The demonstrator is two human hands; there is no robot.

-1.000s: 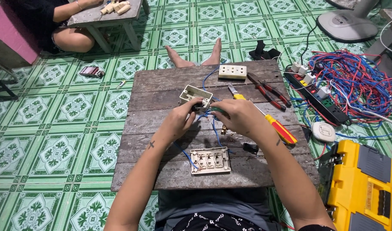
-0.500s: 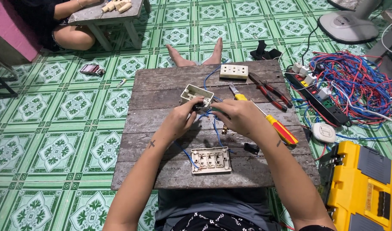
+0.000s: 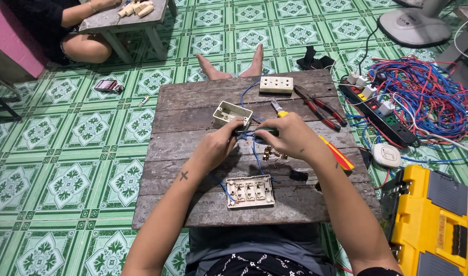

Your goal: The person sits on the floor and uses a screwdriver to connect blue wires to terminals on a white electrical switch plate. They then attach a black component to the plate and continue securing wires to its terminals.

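From the head view, both hands are meeting over the middle of the weathered wooden tabletop (image 3: 193,97): the left hand (image 3: 216,148) is pinching blue wires (image 3: 254,148) with its fingers closed on them, and the right hand (image 3: 293,135) is curling its fingers tight around a dark-handled tool (image 3: 254,132) pressed to the same wires. At six o'clock from the hands a switch plate (image 3: 250,191) is lying back-up with a blue lead already running into it, so by my reading some wiring is done, while the open mounting box (image 3: 232,113) at eleven o'clock is sitting empty and unjoined, and small brass fittings (image 3: 274,153) are lying loose just beside the right hand. A cream socket plate (image 3: 276,84) is waiting at twelve o'clock, red-handled pliers (image 3: 318,106) at two o'clock. Around the tabletop, green patterned floor tiles (image 3: 65,184) are spreading out; a tangle of red and blue cable (image 3: 428,97) and a power strip (image 3: 382,115) are lying at three o'clock, a yellow toolbox (image 3: 428,220) at five o'clock, and another person is sitting at a low table (image 3: 111,20) at ten o'clock.
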